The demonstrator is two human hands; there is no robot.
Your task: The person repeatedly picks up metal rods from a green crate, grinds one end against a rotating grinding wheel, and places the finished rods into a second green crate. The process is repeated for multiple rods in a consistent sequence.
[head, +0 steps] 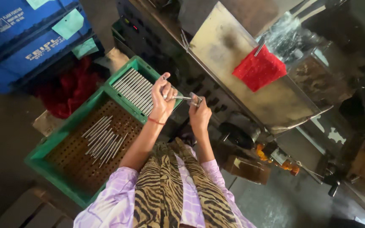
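Workshop: machine housing [250, 80], green crate [64, 139] of metal rods [104, 139].

Small gauge [195, 99] in right hand [199, 115] blurred; shape unclear.

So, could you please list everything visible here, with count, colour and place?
green crate: one, green, left of the person
loose metal rods: many, silver, on the crate's perforated floor
stacked metal rods: many, silver, crate's far compartment
blue crates: two, blue, upper left
red cloth: one, red, on the metal machine
metal rod: one, silver, between both hands
left hand: holds the rod's end
right hand: grips a small tool on the rod
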